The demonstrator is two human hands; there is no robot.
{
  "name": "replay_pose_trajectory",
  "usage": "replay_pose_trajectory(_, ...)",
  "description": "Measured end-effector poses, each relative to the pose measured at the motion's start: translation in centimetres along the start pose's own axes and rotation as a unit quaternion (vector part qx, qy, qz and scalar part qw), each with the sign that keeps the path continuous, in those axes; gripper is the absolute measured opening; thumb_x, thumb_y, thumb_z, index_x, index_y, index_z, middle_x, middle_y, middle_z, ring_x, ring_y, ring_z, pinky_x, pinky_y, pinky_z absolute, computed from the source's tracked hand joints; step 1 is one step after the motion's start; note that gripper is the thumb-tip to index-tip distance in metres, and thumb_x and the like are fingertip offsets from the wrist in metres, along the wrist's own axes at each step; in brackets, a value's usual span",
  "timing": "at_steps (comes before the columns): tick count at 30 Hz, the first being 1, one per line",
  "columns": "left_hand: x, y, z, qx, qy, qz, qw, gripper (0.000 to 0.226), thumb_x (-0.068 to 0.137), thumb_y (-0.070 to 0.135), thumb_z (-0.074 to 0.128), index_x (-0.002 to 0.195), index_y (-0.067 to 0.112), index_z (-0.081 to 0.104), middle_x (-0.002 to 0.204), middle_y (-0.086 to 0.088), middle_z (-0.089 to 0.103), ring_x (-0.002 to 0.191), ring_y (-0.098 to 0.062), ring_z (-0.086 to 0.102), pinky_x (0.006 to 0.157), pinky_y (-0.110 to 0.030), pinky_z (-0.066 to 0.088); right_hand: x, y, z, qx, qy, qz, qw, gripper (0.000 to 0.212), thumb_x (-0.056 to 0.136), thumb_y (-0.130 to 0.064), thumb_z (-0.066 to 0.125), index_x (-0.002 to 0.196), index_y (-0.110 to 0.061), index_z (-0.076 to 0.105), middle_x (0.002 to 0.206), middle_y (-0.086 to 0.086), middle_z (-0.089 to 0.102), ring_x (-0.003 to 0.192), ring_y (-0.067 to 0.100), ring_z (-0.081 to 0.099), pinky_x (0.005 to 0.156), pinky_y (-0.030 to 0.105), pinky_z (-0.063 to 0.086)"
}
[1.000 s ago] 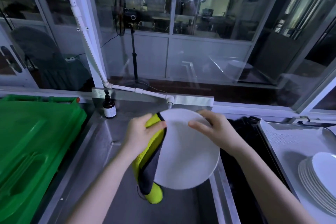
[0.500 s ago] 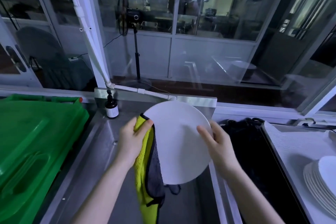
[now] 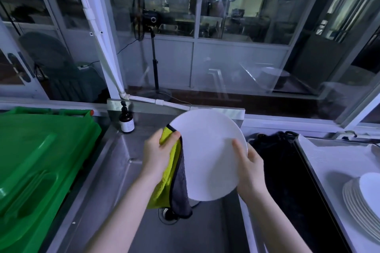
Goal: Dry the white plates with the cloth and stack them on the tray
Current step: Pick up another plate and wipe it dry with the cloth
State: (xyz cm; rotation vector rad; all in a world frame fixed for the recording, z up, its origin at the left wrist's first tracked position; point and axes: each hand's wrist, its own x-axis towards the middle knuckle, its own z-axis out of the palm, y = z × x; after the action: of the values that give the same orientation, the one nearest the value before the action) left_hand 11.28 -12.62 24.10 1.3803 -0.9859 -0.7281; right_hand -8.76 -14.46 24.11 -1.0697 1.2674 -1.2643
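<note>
While the plate (image 3: 207,154) is standing tilted on edge at the centre of the frame, above the sink (image 3: 123,170), the drying step looks to be in hand. The left hand (image 3: 158,154) is pinching the yellow-and-grey cloth (image 3: 170,172) against the plate's left rim, thumb on top, and the rest of the cloth is hanging down toward the drain. The right hand (image 3: 249,168) is grasping the right edge, its thumb lying across the face; that grip is carrying the plate.

At the lower right a stack (image 3: 362,197) of plates is sitting on the tray (image 3: 333,162), well apart from the sink. A bottle (image 3: 127,121) is standing at the sink's far corner, and a green bin (image 3: 41,160) is filling the left of the frame.

Next, I judge, the cloth needs wiping over both faces while the right hand is turning the plate, before it goes right onto the stack.
</note>
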Motion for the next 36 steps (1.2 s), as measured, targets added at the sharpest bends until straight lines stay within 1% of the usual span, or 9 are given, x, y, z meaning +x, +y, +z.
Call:
replay_pose_trajectory(6, 2.4, 1.3, -0.5, 0.109, -0.165, 0.132, 0.971, 0.04, 0.079, 0.052, 0.073, 0.081, 0.013, 0.066, 0.069, 0.006, 0.061, 0.066, -0.005, 0.05, 0.065, -0.029, 0.039, 2.4, -5.0, -1.6, -0.223, -0.222, -0.136, 0.939, 0.026, 0.087, -0.04, 0.074, 0.09, -0.015, 0.071, 0.083, 0.002, 0.071, 0.076, 0.012, 0.064, 0.069, 0.031, 0.048)
replay_pose_trajectory(10, 2.2, 0.9, 0.7, 0.146, -0.258, 0.144, 0.944, 0.017, 0.075, 0.05, 0.072, 0.08, 0.034, 0.072, 0.067, 0.005, 0.059, 0.068, -0.005, 0.047, 0.063, -0.03, 0.036, 2.7, -5.7, -0.1, -0.37, -0.283, -0.21, 0.86, 0.039, 0.094, -0.029, 0.068, 0.061, -0.019, 0.05, 0.059, -0.008, 0.042, 0.057, 0.002, 0.036, 0.055, 0.022, 0.029)
replay_pose_trajectory(14, 0.7, -1.3, -0.2, 0.055, -0.12, 0.043, 0.99, 0.057, 0.077, 0.066, 0.068, 0.096, 0.012, 0.07, 0.089, 0.001, 0.07, 0.082, -0.012, 0.058, 0.076, -0.035, 0.046, 1.9, -3.6, -0.9, -0.247, -0.149, -0.186, 0.939, 0.04, 0.094, -0.029, 0.067, 0.063, -0.008, 0.054, 0.06, 0.002, 0.042, 0.06, 0.009, 0.038, 0.057, 0.03, 0.031)
replay_pose_trajectory(17, -0.9, -2.9, 0.3, -0.04, 0.035, -0.118, 0.992, 0.033, 0.088, 0.049, 0.066, 0.101, 0.019, 0.069, 0.1, 0.003, 0.073, 0.098, -0.017, 0.066, 0.094, -0.039, 0.052, 0.0, -1.1, 0.1, -0.026, 0.006, -0.072, 0.997, 0.042, 0.095, -0.03, 0.064, 0.077, 0.006, 0.055, 0.068, 0.004, 0.046, 0.064, 0.015, 0.042, 0.063, 0.032, 0.033)
replay_pose_trajectory(21, -0.5, -2.8, -0.6, -0.05, 0.047, -0.128, 0.989, 0.027, 0.091, 0.039, 0.066, 0.093, 0.013, 0.069, 0.091, -0.016, 0.071, 0.085, -0.021, 0.064, 0.08, -0.037, 0.052, -0.1, -0.6, 0.3, -0.066, -0.041, -0.049, 0.996, 0.041, 0.086, -0.041, 0.065, 0.083, -0.001, 0.06, 0.069, 0.006, 0.054, 0.067, 0.018, 0.049, 0.064, 0.034, 0.037)
replay_pose_trajectory(25, 1.6, -0.6, -1.5, 0.05, -0.051, 0.028, 0.997, 0.037, 0.088, 0.046, 0.067, 0.079, 0.01, 0.066, 0.065, 0.009, 0.064, 0.065, -0.006, 0.052, 0.061, -0.019, 0.04, 2.4, -4.6, -0.4, -0.247, -0.195, -0.114, 0.942, 0.026, 0.088, -0.039, 0.073, 0.088, -0.013, 0.071, 0.08, 0.006, 0.072, 0.07, 0.017, 0.067, 0.066, 0.033, 0.051)
replay_pose_trajectory(30, 2.8, -0.5, -0.4, 0.154, -0.237, 0.119, 0.952, 0.036, 0.075, 0.06, 0.072, 0.071, 0.025, 0.066, 0.064, 0.012, 0.052, 0.064, -0.006, 0.042, 0.06, -0.034, 0.038, 3.3, -5.8, 1.2, -0.397, -0.307, -0.189, 0.844, 0.04, 0.092, -0.031, 0.069, 0.061, -0.016, 0.05, 0.056, -0.011, 0.04, 0.054, 0.004, 0.035, 0.053, 0.021, 0.027)
replay_pose_trajectory(33, 1.7, -1.3, -1.2, 0.073, -0.171, 0.044, 0.982, 0.056, 0.074, 0.068, 0.068, 0.091, 0.015, 0.071, 0.089, -0.012, 0.073, 0.079, -0.016, 0.06, 0.078, -0.042, 0.051, 3.5, -4.7, 0.4, -0.333, -0.235, -0.185, 0.894, 0.047, 0.092, -0.036, 0.069, 0.069, 0.001, 0.051, 0.061, -0.001, 0.042, 0.058, 0.01, 0.038, 0.056, 0.031, 0.029)
replay_pose_trajectory(36, 0.4, -2.9, -1.0, -0.022, 0.0, -0.094, 0.995, 0.028, 0.087, 0.046, 0.069, 0.09, 0.018, 0.07, 0.094, -0.009, 0.074, 0.092, -0.025, 0.067, 0.089, -0.041, 0.051, 2.6, -2.0, 0.6, -0.143, -0.077, -0.094, 0.982, 0.065, 0.08, -0.053, 0.068, 0.081, 0.01, 0.051, 0.068, 0.006, 0.045, 0.064, 0.017, 0.042, 0.062, 0.035, 0.033)
